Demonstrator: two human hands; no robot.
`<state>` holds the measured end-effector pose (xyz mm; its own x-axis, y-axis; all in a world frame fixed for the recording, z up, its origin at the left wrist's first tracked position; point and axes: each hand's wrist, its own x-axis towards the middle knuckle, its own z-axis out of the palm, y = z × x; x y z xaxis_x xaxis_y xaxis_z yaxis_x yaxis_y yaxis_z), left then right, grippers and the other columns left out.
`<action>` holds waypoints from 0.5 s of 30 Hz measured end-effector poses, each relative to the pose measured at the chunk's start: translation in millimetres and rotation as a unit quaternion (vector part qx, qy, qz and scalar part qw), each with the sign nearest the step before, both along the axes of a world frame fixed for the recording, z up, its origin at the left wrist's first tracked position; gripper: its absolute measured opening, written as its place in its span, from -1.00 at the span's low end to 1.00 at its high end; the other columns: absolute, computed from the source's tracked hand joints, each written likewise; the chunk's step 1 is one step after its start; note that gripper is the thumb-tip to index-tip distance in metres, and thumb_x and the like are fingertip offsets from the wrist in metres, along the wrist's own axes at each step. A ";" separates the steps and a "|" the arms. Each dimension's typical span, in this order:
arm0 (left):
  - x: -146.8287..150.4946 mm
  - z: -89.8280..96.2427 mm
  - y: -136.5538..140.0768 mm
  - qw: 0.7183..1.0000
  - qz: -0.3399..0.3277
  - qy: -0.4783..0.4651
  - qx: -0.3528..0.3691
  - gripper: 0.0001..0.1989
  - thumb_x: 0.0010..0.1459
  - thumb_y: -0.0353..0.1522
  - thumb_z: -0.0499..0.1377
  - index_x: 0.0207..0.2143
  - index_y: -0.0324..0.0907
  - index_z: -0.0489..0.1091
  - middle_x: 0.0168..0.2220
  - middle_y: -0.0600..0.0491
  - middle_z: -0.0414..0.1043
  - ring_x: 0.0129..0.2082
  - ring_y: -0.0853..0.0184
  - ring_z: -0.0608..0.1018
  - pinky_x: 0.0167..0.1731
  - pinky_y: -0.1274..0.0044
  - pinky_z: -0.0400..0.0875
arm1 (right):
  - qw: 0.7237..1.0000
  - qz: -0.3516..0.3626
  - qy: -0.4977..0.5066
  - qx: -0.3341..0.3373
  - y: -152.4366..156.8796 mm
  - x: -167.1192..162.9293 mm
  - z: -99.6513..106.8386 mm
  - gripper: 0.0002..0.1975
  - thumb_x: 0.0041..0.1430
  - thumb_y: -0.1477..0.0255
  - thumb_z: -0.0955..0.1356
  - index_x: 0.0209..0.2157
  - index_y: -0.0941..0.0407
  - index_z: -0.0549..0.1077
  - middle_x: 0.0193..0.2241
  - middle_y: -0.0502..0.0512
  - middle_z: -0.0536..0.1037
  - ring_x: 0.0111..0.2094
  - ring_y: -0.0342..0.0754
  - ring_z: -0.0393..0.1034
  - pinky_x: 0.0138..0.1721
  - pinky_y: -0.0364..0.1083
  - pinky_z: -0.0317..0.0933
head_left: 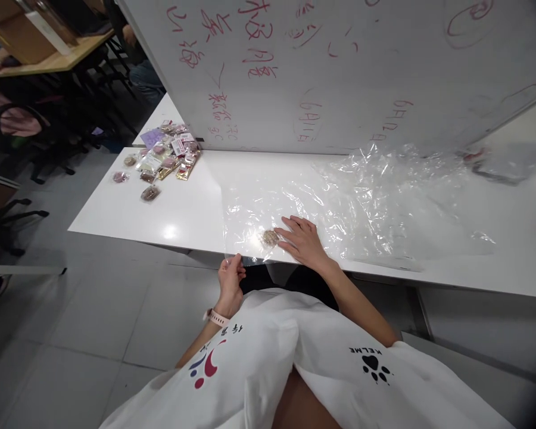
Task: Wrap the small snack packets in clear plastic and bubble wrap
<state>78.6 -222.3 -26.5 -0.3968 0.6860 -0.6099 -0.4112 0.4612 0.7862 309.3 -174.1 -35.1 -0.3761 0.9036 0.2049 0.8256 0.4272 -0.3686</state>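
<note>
A large clear plastic bag (290, 199) lies spread over the white table, its near edge hanging a little past the table's front. At that edge my left hand (231, 280) pinches the plastic between thumb and fingers. My right hand (304, 241) lies flat with its fingers apart. Its fingertips touch or nearly touch a small round beige-brown item (270, 238), which looks like a biscuit. Whether that item is inside the bag or under it, I cannot tell.
Several small wrapped snacks (167, 158) are heaped at the table's left end, a brown wrapped piece (150, 193) nearest me. A whiteboard (295, 71) with red writing stands along the back. Crumpled plastic (397, 202) spreads to the right. Chairs and other people are at upper left.
</note>
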 end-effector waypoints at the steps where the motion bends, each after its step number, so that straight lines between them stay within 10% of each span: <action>1: 1.5 0.1 -0.8 1.000 0.006 0.028 0.006 -0.53 -0.25 -0.17 0.47 -0.40 -0.19 0.34 -0.56 0.21 0.34 -0.61 0.53 0.34 -0.60 0.66 0.21 | 1.000 -0.008 0.003 0.002 -0.9 0.9 -0.9 -0.59 0.44 0.18 0.19 0.18 -0.07 0.44 0.28 0.11 0.32 0.33 0.16 0.06 0.28 0.20 -0.04; 8: 12.3 17.8 -0.7 0.961 -0.030 0.194 0.193 -0.77 0.09 -0.25 0.30 -0.49 -0.15 0.35 -0.47 0.15 0.37 -0.42 0.42 0.46 -0.32 0.53 0.42 | 1.000 0.025 0.010 0.006 -3.6 2.8 1.4 -0.51 0.38 0.08 0.25 0.28 -0.17 0.32 0.42 0.07 0.05 0.40 0.21 -0.09 0.34 0.30 -0.17; 15: 72.7 36.1 40.4 0.757 -0.338 0.307 0.468 -0.81 0.30 -0.23 0.14 -0.35 -0.08 0.44 0.01 -0.03 0.49 0.12 0.22 0.47 0.23 0.22 0.31 | 0.971 0.021 0.227 -0.070 -0.3 6.2 1.4 -0.49 0.29 0.17 0.33 0.23 0.01 0.40 0.31 0.18 0.28 0.35 0.17 0.08 0.32 0.23 0.04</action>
